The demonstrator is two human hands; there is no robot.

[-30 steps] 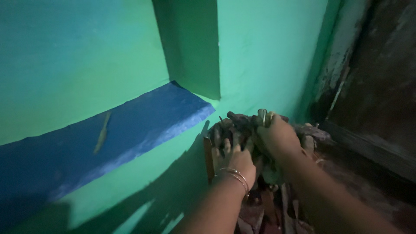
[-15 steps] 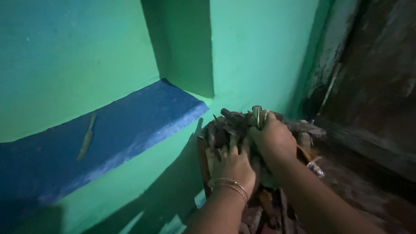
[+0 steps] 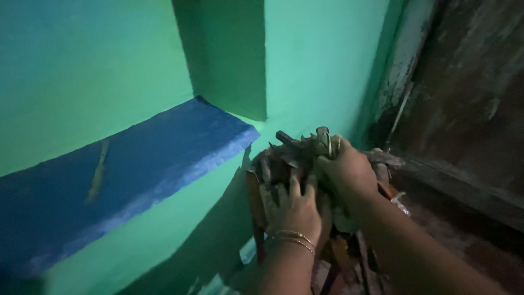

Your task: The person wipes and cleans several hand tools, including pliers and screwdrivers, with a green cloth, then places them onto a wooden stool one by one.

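Both hands point(image 3: 322, 191) still clamp stick bundle point(image 3: 295, 150), no shift.

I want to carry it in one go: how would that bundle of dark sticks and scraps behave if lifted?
The bundle looks loose: pieces jut out at odd angles, so some would likely slip free. The pieces seem stiff and dry, probably light. Both the left hand and the right hand press on it, which suggests it needs two-handed support.
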